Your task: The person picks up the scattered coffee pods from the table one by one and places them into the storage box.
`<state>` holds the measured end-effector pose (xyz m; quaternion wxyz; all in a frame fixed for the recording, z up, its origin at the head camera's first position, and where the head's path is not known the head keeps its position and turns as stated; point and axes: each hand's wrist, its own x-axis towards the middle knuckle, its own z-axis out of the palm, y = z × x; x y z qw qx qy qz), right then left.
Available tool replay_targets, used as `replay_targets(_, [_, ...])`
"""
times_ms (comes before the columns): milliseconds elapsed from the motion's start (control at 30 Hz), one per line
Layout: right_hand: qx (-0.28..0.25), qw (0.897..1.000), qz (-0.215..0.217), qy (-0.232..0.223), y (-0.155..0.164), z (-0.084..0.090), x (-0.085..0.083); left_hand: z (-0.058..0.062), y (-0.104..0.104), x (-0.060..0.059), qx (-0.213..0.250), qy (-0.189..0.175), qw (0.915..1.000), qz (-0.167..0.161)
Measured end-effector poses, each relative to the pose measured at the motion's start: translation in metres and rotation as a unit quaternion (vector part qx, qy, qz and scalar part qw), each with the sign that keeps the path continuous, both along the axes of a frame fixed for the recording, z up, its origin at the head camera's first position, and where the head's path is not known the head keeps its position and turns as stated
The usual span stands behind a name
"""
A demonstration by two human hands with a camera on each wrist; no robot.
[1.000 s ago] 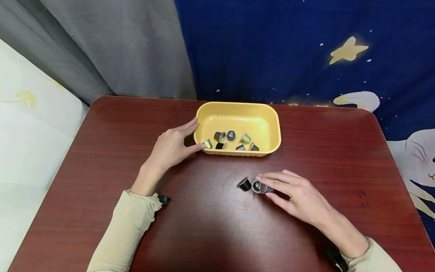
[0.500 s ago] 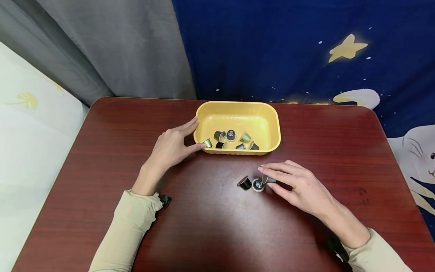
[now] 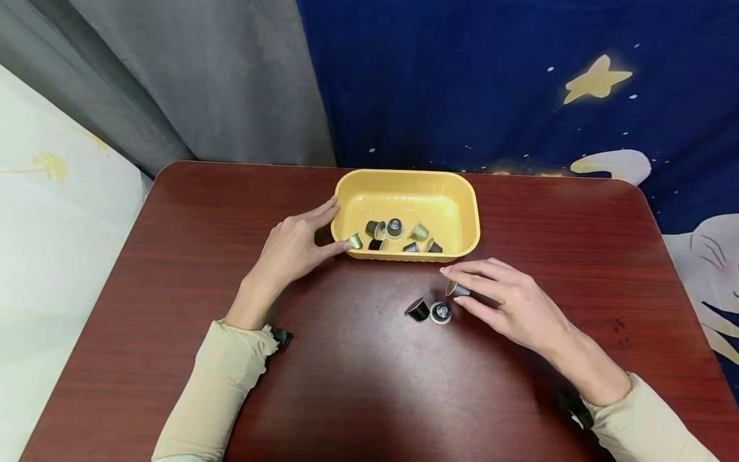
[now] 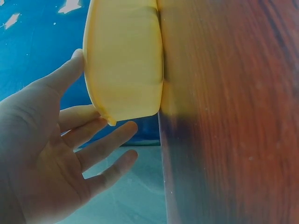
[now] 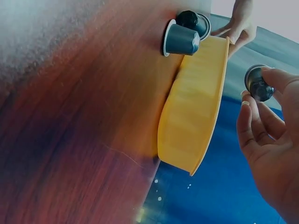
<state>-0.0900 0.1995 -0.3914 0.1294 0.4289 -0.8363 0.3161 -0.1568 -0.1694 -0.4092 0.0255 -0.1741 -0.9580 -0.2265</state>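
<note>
A yellow tray (image 3: 469,212) sits on the dark red table (image 3: 173,256) and holds several small coffee capsules (image 3: 395,228). My left hand (image 3: 294,247) rests against the tray's left end (image 4: 122,60) with its fingers straight. My right hand (image 3: 502,298) pinches a dark capsule (image 3: 456,289) between thumb and fingers, lifted just above the table in front of the tray; the same capsule (image 5: 257,84) shows in the right wrist view. Two more capsules lie on the table to its left: a black one (image 3: 417,309) and a grey one (image 3: 441,312).
A blue star-print cloth (image 3: 519,83) and a grey curtain (image 3: 190,77) hang behind the table. A white cushion (image 3: 46,212) lies off the table's left edge. Bare tabletop lies in front of and beside both hands.
My right hand has picked one capsule out of the group on the table and raised it toward the tray. Two capsules stay on the table. The left hand has not moved.
</note>
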Motion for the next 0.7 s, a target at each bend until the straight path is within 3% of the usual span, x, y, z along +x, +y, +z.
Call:
replay_targets(400, [0.013,1.0,-0.021,0.015,0.008,0.006,-0.014,0.001,0.002,-0.002,-0.002,0.002,1.0,-0.004])
replay_targets(700, [0.037,0.998,-0.042,-0.001,0.007,0.005,-0.022,0.001,0.0,0.0,-0.006,-0.006,1.0,0.005])
